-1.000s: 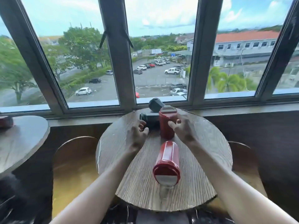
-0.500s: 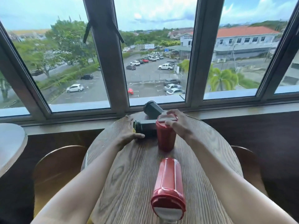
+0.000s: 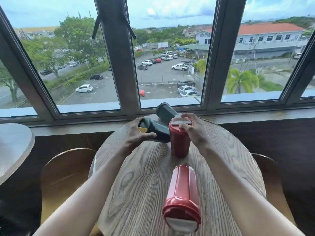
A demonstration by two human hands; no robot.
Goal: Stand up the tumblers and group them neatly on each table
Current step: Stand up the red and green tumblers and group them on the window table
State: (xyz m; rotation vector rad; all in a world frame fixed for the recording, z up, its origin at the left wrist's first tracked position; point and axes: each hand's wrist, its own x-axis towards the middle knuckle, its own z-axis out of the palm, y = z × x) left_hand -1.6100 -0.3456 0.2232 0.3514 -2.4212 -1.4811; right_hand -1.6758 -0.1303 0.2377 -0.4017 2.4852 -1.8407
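A round wooden table (image 3: 136, 193) stands by the window. One red tumbler (image 3: 179, 140) stands upright at its far middle, and my right hand (image 3: 192, 130) grips its lid and upper side. To its left a dark green tumbler (image 3: 156, 131) lies on its side, yellow-lidded end pointing left; my left hand (image 3: 136, 133) is wrapped around that end. A second dark green tumbler (image 3: 164, 111) lies tilted behind them near the window sill. Another red tumbler (image 3: 182, 193) lies on its side in the near middle, lid toward me.
A wooden chair (image 3: 66, 176) sits at the table's left and another chair (image 3: 271, 181) at its right. A second round table (image 3: 13, 147) shows at the left edge. The window sill (image 3: 255, 114) and dark wall panel run right behind the table.
My view has come closer to the table. My left hand has closed around the lidded end of the lying green tumbler. My right hand stays on the upright red tumbler.
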